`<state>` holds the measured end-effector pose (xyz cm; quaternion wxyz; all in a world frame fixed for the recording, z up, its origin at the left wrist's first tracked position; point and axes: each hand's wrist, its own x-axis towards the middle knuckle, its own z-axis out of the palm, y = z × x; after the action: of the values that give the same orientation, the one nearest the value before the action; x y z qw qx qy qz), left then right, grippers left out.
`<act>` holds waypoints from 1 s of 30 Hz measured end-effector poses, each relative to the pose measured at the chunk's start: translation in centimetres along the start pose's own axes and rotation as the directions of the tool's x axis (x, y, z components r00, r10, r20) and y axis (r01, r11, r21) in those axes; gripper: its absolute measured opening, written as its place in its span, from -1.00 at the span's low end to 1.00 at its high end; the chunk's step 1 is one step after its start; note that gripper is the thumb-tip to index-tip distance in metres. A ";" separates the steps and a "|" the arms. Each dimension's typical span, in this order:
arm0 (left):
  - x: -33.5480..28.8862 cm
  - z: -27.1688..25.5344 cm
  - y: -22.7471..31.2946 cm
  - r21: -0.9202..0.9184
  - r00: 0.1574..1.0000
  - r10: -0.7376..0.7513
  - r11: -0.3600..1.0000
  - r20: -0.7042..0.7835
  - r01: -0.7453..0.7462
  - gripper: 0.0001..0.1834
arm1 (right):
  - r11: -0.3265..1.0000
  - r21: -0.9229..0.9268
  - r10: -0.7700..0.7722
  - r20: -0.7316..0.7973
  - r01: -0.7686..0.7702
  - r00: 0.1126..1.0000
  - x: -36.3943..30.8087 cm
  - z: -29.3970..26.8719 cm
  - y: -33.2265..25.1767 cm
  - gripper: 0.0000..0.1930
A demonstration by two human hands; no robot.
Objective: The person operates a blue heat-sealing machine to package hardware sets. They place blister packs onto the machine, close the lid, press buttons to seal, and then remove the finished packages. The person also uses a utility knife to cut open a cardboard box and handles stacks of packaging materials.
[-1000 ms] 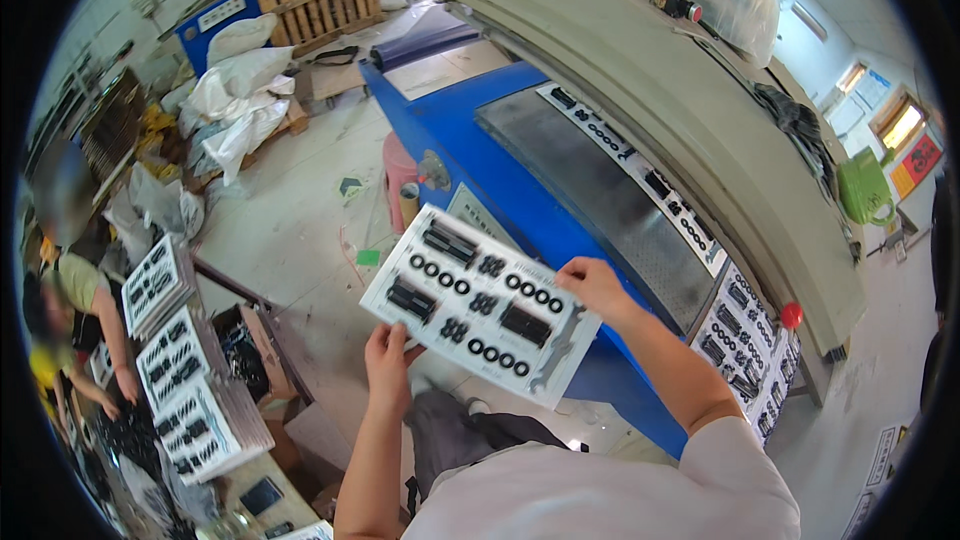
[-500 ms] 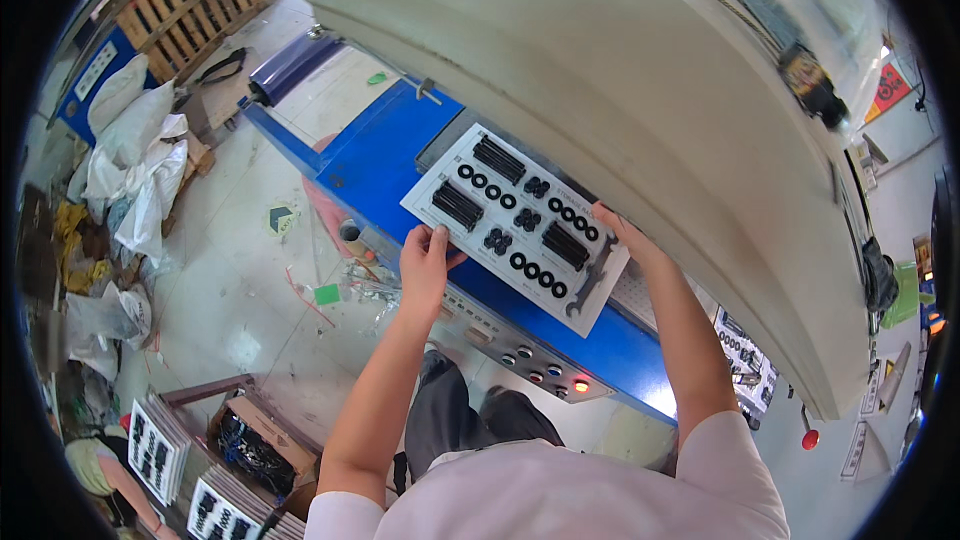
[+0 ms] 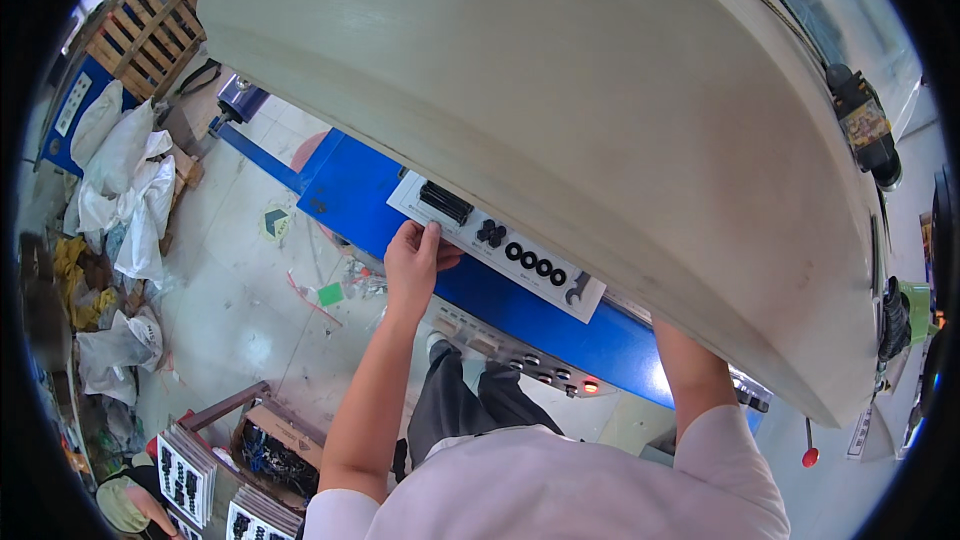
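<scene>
A white card [image 3: 493, 249] of black parts, with rods, rings and a grey wrench [image 3: 577, 287] on it, lies tilted over the blue machine bed [image 3: 365, 202]. Its far part is covered by the large beige hood [image 3: 540, 130] of the machine. Closed fingers of my left hand [image 3: 411, 262] grip the card's near edge at its left end, thumb on top. My right forearm [image 3: 690, 365] reaches under the hood at the card's right side. The right hand itself is hidden there.
Along the bed's front runs a panel of knobs with a lit red button [image 3: 591, 386]. Stacks of similar cards [image 3: 186, 480] and a cardboard box [image 3: 285, 440] stand lower left, near another person [image 3: 130, 500]. White sacks [image 3: 140, 190] and a wooden pallet [image 3: 150, 15] are at far left.
The card has gone farther in beneath the hood, and its far rows are now covered. My right hand has passed out of sight under the hood; my left still holds the near edge.
</scene>
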<state>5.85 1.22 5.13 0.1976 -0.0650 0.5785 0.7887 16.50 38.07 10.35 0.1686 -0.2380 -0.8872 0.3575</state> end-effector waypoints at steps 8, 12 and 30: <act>-5.9 4.9 -0.5 -0.019 0.995 -0.028 0.999 0.096 0.030 -0.73 | 0.999 -0.032 -0.007 -0.032 0.006 0.999 -1.6 -6.2 1.7 -0.83; -10.5 10.0 -2.4 -0.077 0.966 -0.127 0.986 0.224 0.147 -0.72 | 0.996 -0.084 0.035 -0.078 -0.042 0.996 -4.6 -13.3 4.3 -0.83; -16.8 20.2 -13.3 -0.029 0.942 -0.238 0.967 0.238 0.252 -0.72 | 0.985 -0.174 -0.013 0.001 0.013 1.000 -9.9 -20.3 13.5 -0.83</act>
<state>28.87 19.52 5.44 0.3585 -0.0493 0.5152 0.7769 38.28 52.44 13.37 0.1495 -0.2459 -0.9166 0.2776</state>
